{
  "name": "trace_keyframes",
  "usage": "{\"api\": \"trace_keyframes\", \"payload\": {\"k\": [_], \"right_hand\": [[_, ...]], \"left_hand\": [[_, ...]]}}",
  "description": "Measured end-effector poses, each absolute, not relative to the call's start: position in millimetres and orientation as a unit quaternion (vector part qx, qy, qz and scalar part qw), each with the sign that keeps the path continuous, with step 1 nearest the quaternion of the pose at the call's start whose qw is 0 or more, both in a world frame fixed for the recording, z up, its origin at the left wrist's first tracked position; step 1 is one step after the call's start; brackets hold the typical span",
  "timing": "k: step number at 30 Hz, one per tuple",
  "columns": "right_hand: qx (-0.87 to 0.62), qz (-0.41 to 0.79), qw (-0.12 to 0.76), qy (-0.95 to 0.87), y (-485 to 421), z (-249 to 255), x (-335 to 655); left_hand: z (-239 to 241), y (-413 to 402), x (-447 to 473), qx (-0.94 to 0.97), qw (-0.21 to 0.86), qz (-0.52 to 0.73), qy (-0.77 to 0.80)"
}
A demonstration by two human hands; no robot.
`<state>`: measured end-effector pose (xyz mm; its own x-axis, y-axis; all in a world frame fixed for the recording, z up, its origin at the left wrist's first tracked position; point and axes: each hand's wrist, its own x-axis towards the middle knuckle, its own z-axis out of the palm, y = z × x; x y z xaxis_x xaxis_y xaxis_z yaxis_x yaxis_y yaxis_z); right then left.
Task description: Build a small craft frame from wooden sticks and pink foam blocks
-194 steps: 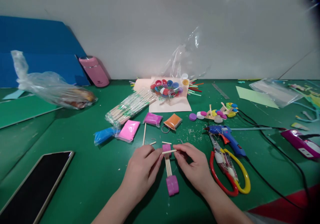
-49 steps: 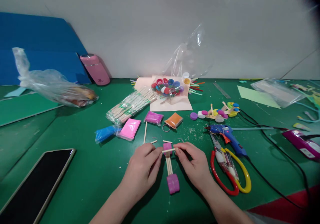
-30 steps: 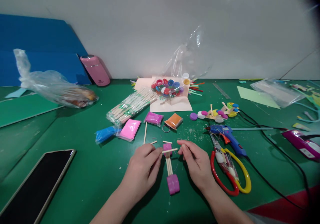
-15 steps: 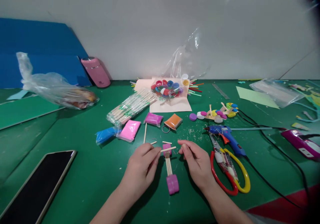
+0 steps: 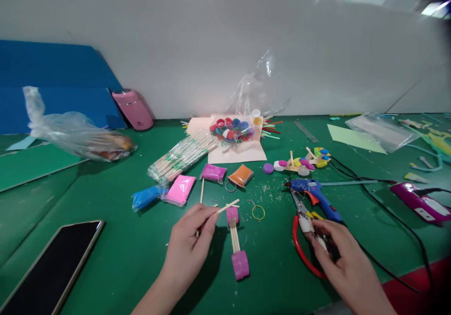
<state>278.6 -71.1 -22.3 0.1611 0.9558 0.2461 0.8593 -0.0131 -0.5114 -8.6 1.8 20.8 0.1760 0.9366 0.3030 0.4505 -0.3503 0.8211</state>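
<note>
– Two hands, two grips?
– Yes. My left fingers (image 5: 207, 216) pinch the short stick (image 5: 227, 206) by its end, just above the purple-block frame (image 5: 235, 242) lying on the surface (image 5: 116, 202); my right fingers (image 5: 322, 233) curl over the scissors (image 5: 299, 240). I'd keep the stick steady.

Pale matt wooden stick (image 5: 227, 207), glossy plastic-handled scissors (image 5: 302, 240), matt green table (image 5: 105, 202).

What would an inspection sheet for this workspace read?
Surface: green mat, wood crumbs by the glue gun.
Job's things: short stick; stick-and-cap piece lying flat; scissors.
Clutter: clay packets, bag of caps, stick bundle, phone.
Hands: left hand pinches the short stick; right hand on the scissors, grip unclear.
Cables: black cables cross the mat at right.
Surroundings: white wall panel, blue board.
</note>
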Motion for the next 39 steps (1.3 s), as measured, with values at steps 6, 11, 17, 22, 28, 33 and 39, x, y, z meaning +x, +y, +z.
{"api": "trace_keyframes", "payload": {"k": [6,11,17,22,28,33,39], "right_hand": [[-0.72,0.066,0.142,-0.676,-76.4,-22.9,298.5],[-0.761,0.167,0.042,-0.625,-60.0,-3.2,299.2],[-0.712,0.36,0.152,-0.584,-63.3,9.8,310.3],[-0.669,0.468,0.236,-0.527,-76.7,4.1,311.7],[-0.676,0.361,0.161,-0.622,-61.0,19.8,267.1],[-0.656,0.348,0.142,-0.654,-50.2,27.5,231.5],[-0.628,0.355,0.142,-0.678,-50.4,25.3,214.8]], "left_hand": [[34.0,1.1,-2.5,0.646,0.343,0.431,0.528],[44.9,5.3,8.6,0.59,0.4,0.458,0.532],[33.4,16.7,13.1,0.509,0.463,0.512,0.515],[19.7,18.1,8.9,0.453,0.498,0.542,0.503],[21.5,14.1,5.3,0.483,0.472,0.529,0.514],[26.0,11.2,3.9,0.503,0.442,0.52,0.53],[25.6,8.2,2.4,0.516,0.454,0.52,0.508]]}}
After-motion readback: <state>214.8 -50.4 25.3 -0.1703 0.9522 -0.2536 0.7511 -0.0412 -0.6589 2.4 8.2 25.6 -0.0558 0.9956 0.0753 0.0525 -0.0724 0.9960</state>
